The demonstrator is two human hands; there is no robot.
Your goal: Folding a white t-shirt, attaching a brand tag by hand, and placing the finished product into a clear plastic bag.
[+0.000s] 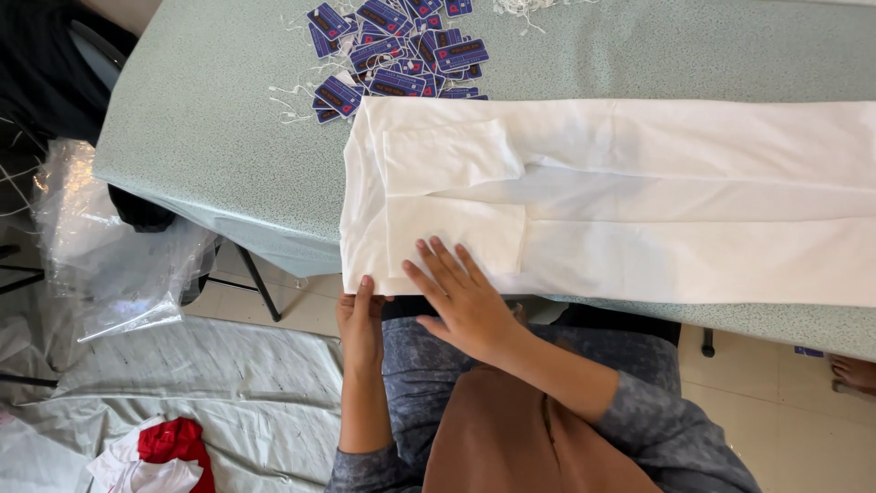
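Observation:
A white garment lies folded lengthwise on the speckled green table, its sleeves folded in over the body at the left end. My right hand rests flat with fingers spread on the garment's near edge. My left hand grips the garment's near left corner at the table edge, thumb on top.
A pile of dark blue hang tags with white strings lies on the table behind the garment. Clear plastic bags hang left of the table. On the floor lies a grey sheet with red and white cloth. Someone's foot shows at far right.

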